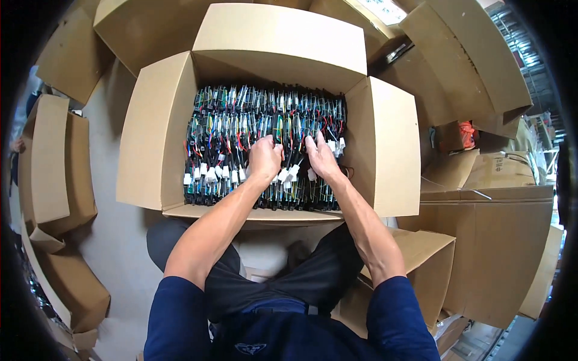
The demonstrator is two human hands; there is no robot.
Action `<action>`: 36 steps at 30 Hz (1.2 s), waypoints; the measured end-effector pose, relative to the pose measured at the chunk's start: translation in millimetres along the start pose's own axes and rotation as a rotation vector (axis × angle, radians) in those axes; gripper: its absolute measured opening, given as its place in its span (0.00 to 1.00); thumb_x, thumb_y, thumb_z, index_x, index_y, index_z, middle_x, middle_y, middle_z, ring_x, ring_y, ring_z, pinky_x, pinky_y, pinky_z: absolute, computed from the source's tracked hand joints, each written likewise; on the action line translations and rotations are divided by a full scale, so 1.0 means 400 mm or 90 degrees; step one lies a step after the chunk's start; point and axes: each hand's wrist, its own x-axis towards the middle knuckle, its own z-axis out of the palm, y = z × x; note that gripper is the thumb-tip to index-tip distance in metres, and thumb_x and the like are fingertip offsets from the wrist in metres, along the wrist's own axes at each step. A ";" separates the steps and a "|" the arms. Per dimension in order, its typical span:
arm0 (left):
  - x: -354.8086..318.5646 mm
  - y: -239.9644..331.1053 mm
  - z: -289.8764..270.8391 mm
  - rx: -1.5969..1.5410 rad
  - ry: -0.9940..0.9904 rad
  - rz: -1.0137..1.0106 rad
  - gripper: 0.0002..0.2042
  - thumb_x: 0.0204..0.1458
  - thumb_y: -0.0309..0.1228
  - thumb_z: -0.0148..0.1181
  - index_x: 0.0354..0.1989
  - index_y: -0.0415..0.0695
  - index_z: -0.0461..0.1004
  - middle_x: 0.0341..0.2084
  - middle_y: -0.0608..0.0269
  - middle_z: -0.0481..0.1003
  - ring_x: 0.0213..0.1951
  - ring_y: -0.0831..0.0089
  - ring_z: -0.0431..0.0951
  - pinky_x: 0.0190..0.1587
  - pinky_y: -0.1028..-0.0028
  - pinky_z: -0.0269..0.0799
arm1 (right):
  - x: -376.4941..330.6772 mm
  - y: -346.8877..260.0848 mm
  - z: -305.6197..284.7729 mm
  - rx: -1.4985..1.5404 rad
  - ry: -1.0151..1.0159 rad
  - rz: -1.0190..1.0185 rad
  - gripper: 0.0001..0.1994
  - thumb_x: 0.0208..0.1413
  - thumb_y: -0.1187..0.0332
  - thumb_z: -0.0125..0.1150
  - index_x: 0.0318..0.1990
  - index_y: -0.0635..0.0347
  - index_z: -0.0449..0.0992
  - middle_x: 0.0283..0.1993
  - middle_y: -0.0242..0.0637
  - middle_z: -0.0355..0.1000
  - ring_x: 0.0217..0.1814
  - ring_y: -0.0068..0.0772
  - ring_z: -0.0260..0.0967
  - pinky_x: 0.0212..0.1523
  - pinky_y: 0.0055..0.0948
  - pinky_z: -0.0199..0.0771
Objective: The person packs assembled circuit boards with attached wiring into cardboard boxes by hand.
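We've got both hands in the open carton (153, 132) mid-frame, left hand (264, 157) and right hand (320, 157) each closed on wire harnesses (241, 129); carton looks nearly full, little left.

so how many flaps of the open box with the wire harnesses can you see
4: far flap, left flap, right flap, and near flap, partly covered by the forearms. Both hands, left hand and right hand, rest on the wire harnesses.

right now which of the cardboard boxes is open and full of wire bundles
The big open box under both hands, flaps spread, packed with wire harnesses; the others show no wires.
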 end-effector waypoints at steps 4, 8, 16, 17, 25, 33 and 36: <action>-0.009 0.037 0.007 0.131 -0.031 0.132 0.09 0.56 0.30 0.65 0.33 0.35 0.75 0.33 0.44 0.78 0.38 0.44 0.81 0.41 0.51 0.77 | 0.003 0.049 0.010 -0.233 0.153 -0.154 0.31 0.67 0.58 0.55 0.69 0.73 0.59 0.54 0.62 0.69 0.55 0.62 0.71 0.56 0.50 0.73; -0.014 0.038 -0.010 0.216 -0.101 0.177 0.11 0.59 0.33 0.62 0.35 0.35 0.77 0.35 0.42 0.78 0.37 0.45 0.82 0.42 0.52 0.80 | 0.018 0.059 0.023 -0.241 0.166 -0.162 0.33 0.65 0.56 0.58 0.68 0.74 0.62 0.54 0.63 0.69 0.56 0.63 0.70 0.58 0.49 0.72; 0.121 0.086 -0.013 0.115 -0.044 0.500 0.26 0.63 0.37 0.58 0.65 0.35 0.68 0.65 0.40 0.67 0.69 0.45 0.64 0.72 0.55 0.57 | 0.002 0.046 0.077 -0.166 0.179 -0.164 0.25 0.64 0.61 0.57 0.60 0.75 0.65 0.49 0.65 0.71 0.49 0.66 0.74 0.52 0.56 0.74; 0.132 0.104 0.037 0.144 -0.094 0.576 0.24 0.63 0.37 0.56 0.64 0.36 0.70 0.68 0.44 0.65 0.71 0.47 0.61 0.74 0.53 0.52 | 0.001 0.072 0.074 -0.158 0.217 -0.174 0.24 0.64 0.61 0.55 0.58 0.75 0.69 0.49 0.64 0.72 0.51 0.65 0.73 0.54 0.55 0.74; 0.116 0.176 0.179 0.384 -0.193 0.843 0.25 0.60 0.41 0.50 0.65 0.48 0.73 0.68 0.55 0.68 0.72 0.48 0.62 0.73 0.52 0.54 | 0.023 0.125 -0.038 -0.295 0.094 -0.267 0.26 0.60 0.59 0.53 0.62 0.66 0.74 0.62 0.59 0.73 0.63 0.55 0.72 0.63 0.49 0.72; 0.248 -0.079 -0.020 0.387 -0.260 0.698 0.32 0.61 0.40 0.55 0.74 0.44 0.59 0.73 0.50 0.59 0.75 0.49 0.53 0.75 0.45 0.44 | -0.548 -0.142 -0.469 -0.028 -0.066 -0.497 0.20 0.60 0.57 0.59 0.52 0.63 0.81 0.45 0.48 0.82 0.47 0.45 0.80 0.49 0.39 0.78; 0.062 0.146 0.085 0.562 -0.194 0.678 0.30 0.68 0.43 0.51 0.75 0.44 0.57 0.76 0.53 0.52 0.77 0.54 0.48 0.75 0.44 0.39 | -0.917 0.107 -0.701 0.112 0.085 -0.299 0.23 0.69 0.55 0.58 0.60 0.66 0.77 0.47 0.46 0.82 0.52 0.35 0.80 0.55 0.31 0.79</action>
